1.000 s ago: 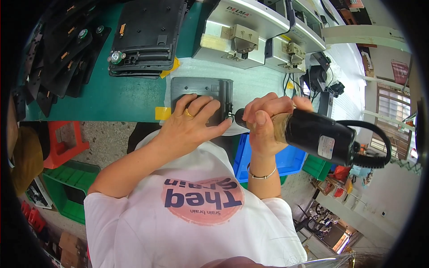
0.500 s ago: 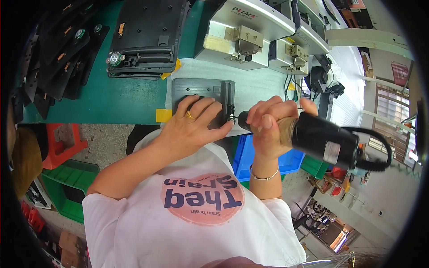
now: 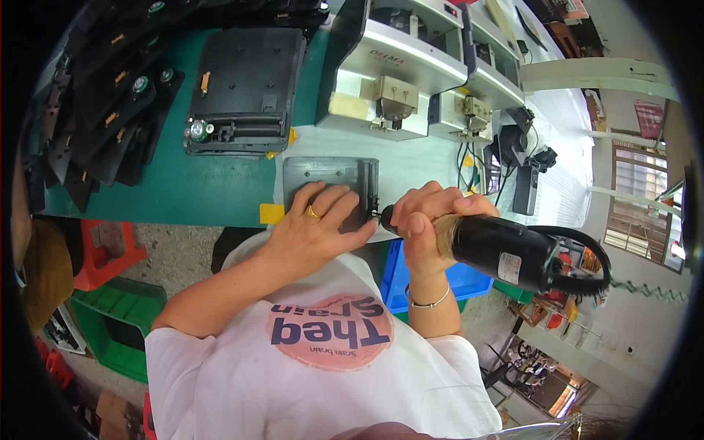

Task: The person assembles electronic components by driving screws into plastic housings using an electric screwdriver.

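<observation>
A dark plastic panel (image 3: 339, 170) lies on the white-covered part of the bench in front of me. My left hand (image 3: 317, 221) rests on top of it, fingers spread and slightly bent, a ring on one of them. The left thumb lies at the panel's near right corner, beside a small metallic part that is hard to make out. My right hand (image 3: 424, 231) is wrapped round a black electric screwdriver (image 3: 499, 253), held nearly level. Its nose (image 3: 386, 218) points left at that corner, close to the left thumb. Whether the bit touches a screw is too small to tell.
Further back stands a stack of similar black panels (image 3: 249, 81) with a round metallic part on top. More panels (image 3: 110, 95) are heaped at the left. Two metal-cased machines (image 3: 400, 55) stand at the back. A blue crate (image 3: 458, 279) is below the bench edge. The screwdriver's coiled cord (image 3: 649, 291) trails right.
The whole view has shifted, so the bench sits lower in the picture. The screwdriver's rear end tilts slightly lower. Both hands keep their places at the panel.
</observation>
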Action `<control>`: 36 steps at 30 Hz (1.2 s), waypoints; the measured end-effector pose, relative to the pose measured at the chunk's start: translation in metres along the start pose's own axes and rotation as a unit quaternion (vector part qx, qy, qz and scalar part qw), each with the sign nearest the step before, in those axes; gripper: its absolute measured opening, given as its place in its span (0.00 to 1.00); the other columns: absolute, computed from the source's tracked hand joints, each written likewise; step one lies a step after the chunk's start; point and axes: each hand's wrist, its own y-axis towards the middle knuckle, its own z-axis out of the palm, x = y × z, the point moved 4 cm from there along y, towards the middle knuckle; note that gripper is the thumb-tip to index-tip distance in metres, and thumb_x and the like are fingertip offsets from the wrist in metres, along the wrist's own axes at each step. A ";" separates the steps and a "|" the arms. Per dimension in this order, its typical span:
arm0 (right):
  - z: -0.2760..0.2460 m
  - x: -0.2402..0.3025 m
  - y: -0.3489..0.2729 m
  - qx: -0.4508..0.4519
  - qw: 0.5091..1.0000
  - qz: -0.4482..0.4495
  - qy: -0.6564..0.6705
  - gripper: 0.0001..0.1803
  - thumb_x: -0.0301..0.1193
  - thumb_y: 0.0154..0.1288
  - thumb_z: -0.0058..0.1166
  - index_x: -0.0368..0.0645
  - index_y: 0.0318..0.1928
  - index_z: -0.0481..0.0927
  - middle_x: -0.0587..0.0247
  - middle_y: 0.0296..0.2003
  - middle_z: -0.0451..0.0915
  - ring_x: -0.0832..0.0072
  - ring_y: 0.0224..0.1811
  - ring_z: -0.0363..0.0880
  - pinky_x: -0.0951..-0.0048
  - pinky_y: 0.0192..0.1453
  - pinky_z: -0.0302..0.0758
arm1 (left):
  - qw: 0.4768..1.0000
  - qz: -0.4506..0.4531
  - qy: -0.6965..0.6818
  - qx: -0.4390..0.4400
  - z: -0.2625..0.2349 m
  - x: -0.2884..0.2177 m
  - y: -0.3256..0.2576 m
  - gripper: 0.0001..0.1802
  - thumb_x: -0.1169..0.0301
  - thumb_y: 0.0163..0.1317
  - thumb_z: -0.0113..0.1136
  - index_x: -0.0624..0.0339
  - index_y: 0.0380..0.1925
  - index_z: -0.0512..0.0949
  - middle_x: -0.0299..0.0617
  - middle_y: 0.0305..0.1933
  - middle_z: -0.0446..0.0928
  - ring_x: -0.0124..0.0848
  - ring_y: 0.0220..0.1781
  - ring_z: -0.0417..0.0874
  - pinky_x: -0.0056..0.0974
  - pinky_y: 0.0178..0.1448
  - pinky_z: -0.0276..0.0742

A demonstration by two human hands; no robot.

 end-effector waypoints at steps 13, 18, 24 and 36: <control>-0.006 -0.004 0.006 0.012 0.994 0.029 0.102 0.39 0.21 0.58 0.67 0.48 0.63 0.56 0.65 0.26 0.74 0.74 0.24 0.73 0.71 0.29 0.79 | 1.000 0.017 0.006 0.006 0.000 0.002 0.000 0.18 0.69 0.53 0.57 0.39 0.46 0.78 0.40 0.47 0.74 0.36 0.54 0.75 0.50 0.63 0.65; -0.007 -0.005 0.005 0.039 0.994 0.018 0.099 0.35 0.21 0.58 0.67 0.47 0.59 0.58 0.64 0.25 0.76 0.75 0.23 0.74 0.71 0.29 0.79 | 1.000 0.012 0.003 0.005 0.003 0.001 -0.002 0.18 0.69 0.49 0.63 0.39 0.43 0.80 0.39 0.46 0.73 0.37 0.55 0.73 0.54 0.64 0.63; -0.005 -0.004 0.004 0.035 0.997 -0.011 0.071 0.30 0.18 0.58 0.64 0.46 0.54 0.59 0.63 0.23 0.75 0.74 0.22 0.73 0.70 0.29 0.78 | 1.000 0.024 0.014 0.014 0.002 0.001 -0.002 0.18 0.70 0.53 0.57 0.40 0.46 0.78 0.40 0.47 0.74 0.37 0.55 0.75 0.52 0.64 0.65; -0.014 0.005 0.045 -0.088 0.983 -0.026 0.157 0.29 0.19 0.61 0.58 0.48 0.59 0.60 0.65 0.25 0.71 0.72 0.21 0.71 0.68 0.25 0.77 | 0.999 0.033 0.018 0.003 0.000 0.000 -0.001 0.20 0.70 0.51 0.59 0.39 0.46 0.79 0.41 0.46 0.74 0.38 0.54 0.75 0.53 0.64 0.65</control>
